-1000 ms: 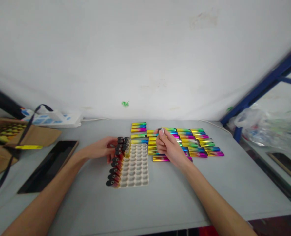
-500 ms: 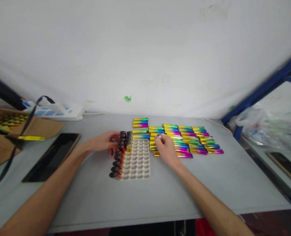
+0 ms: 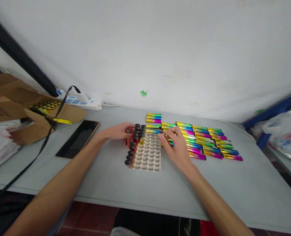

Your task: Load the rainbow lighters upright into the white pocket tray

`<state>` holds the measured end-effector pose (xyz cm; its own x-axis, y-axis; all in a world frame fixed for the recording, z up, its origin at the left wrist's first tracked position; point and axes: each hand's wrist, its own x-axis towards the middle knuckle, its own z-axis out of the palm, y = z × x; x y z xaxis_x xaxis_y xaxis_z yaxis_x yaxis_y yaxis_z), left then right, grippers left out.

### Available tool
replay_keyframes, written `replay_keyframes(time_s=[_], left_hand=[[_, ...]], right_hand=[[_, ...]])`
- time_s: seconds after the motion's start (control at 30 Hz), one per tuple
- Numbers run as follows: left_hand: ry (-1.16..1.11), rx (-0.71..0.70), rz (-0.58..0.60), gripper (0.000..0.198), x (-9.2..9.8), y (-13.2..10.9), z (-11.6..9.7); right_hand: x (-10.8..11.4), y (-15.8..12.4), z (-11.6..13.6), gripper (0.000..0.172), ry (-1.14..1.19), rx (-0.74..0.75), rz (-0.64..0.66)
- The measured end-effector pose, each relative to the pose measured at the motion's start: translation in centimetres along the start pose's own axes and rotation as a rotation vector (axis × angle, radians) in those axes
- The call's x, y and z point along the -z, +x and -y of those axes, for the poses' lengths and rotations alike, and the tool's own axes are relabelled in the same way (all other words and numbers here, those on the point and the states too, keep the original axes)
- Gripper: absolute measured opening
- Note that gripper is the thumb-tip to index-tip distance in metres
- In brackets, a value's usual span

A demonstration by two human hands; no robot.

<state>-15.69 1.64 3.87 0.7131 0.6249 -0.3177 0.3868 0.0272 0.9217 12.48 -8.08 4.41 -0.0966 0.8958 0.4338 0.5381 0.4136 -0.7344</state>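
A cream tray (image 3: 149,157) with many oval pockets lies on the grey table (image 3: 111,177). Its left column and far corner hold several black-capped lighters (image 3: 135,137). My left hand (image 3: 119,132) rests against the tray's far left corner, fingers curled beside those lighters. Rows of rainbow-coloured metallic lighters (image 3: 204,141) lie flat to the right of the tray. My right hand (image 3: 176,146) sits over the near left end of those rows, fingers pinched on one rainbow lighter (image 3: 164,134) just right of the tray.
A black tablet (image 3: 78,137) lies left of the tray. Behind it are an open cardboard box (image 3: 37,114) and a white power strip (image 3: 81,100) by the wall. A black strap (image 3: 32,157) trails over the table's left edge. Plastic bags (image 3: 283,131) sit at the right.
The camera has swung left and down, so everything sits further right in view. My right hand has lowered from above the rainbow lighters to table level beside the tray. My left hand stays at the tray's corner.
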Motion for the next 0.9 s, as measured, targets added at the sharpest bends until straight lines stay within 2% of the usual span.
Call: replay_keyframes(time_s=[0.1,0.2,0.3,0.47,0.63,0.8,0.9], left_hand=[[-0.030,-0.015,0.007,0.025,-0.1,0.0,0.0],[-0.038,-0.037,0.008,0.032,0.0,0.0,0.1],[-0.031,-0.037,0.019,0.038,0.1,0.1,0.3],[-0.001,-0.014,0.027,0.035,0.1,0.1,0.3],[-0.012,-0.010,0.005,0.035,0.1,0.0,0.1],[0.037,0.028,0.005,0.035,0.0,-0.1,-0.6],[0.086,0.046,-0.026,0.038,-0.1,-0.3,-1.2]], right_hand=[[-0.5,-0.2,1.3,0.045,-0.012,-0.020,0.089],[-1.6,-0.5,1.8,0.044,0.042,-0.013,0.164],[-2.5,-0.6,1.4,0.037,0.070,0.020,0.196],[-3.1,-0.6,0.4,0.037,0.035,0.064,0.212],[-3.6,-0.4,0.5,0.039,-0.131,0.135,0.300],[-4.3,0.1,1.3,0.040,-0.357,0.195,0.298],[-4.8,0.4,2.0,0.040,-0.460,0.214,0.347]])
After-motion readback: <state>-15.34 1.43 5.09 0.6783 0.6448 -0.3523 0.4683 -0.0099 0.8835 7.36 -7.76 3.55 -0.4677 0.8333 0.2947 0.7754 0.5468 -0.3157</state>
